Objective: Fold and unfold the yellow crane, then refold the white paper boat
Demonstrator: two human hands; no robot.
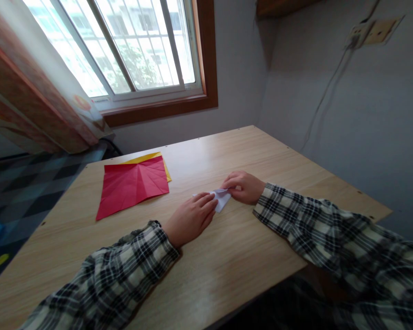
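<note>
A small folded piece of white paper (pixel 222 200) lies on the wooden table, between my two hands. My left hand (pixel 193 217) rests over its left part, fingers stretched out and lying flat, covering some of it. At the paper's upper right edge, my right hand (pixel 246 187) is closed, with thumb and fingertips pinching a raised flap. The paper's far left corner is mostly hidden under my left fingers. Left of my hands lies a creased red sheet of paper (pixel 134 185), partly on top of a yellow sheet (pixel 168 172).
The light wooden table (pixel 206 284) has its far corner toward the wall. Behind it is a window (pixel 137 50) with a curtain (pixel 37 82) at the left. A cord (pixel 325 91) hangs from a wall socket on the right. A checkered surface (pixel 30 192) lies beyond the table's left edge.
</note>
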